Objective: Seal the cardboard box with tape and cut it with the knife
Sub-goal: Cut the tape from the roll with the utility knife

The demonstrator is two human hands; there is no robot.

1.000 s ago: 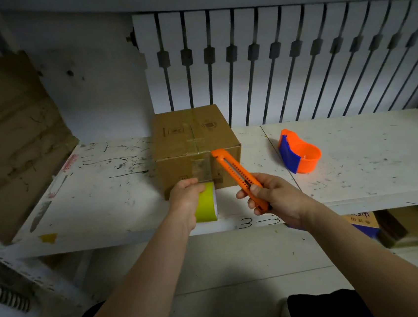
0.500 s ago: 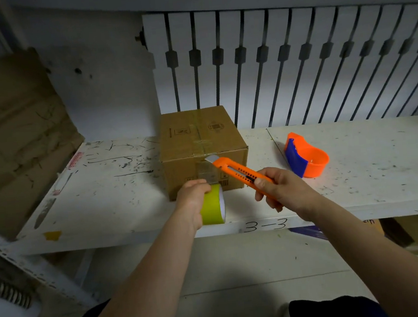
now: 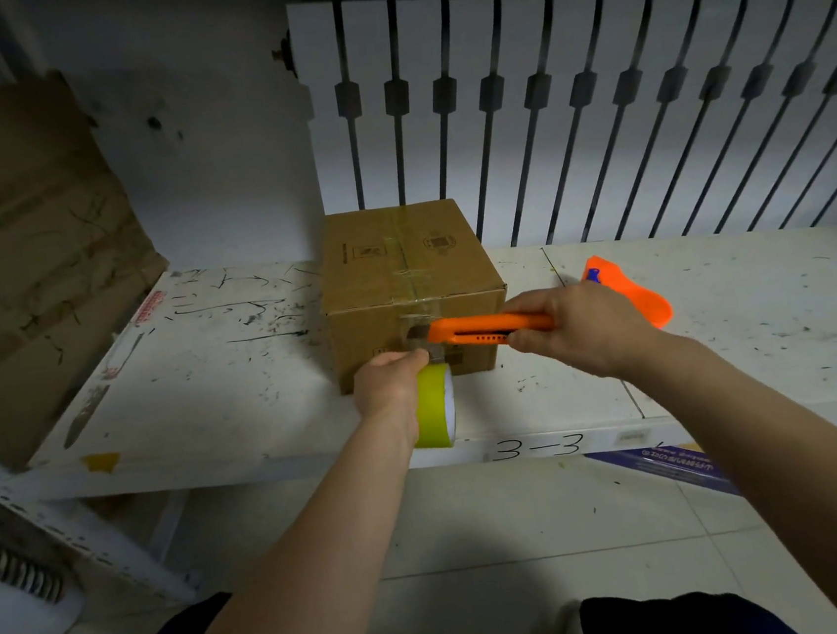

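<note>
Box is sitting mid surface, clear tape running over its top and down the near face. Left hand is gripping the yellow-green tape roll just below that face, pulling the strip taut. Right hand is closing round the orange knife, long axis lying left-right, blade tip at the strip just above the roll. Cut needs to go across the tape, right hand doing it. Orange dispenser is lying far right, apart.

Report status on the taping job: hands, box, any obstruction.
Left hand grips tape roll; right hand grips knife, blade at tape strip on cardboard box front. Nothing blocking the cut.
</note>
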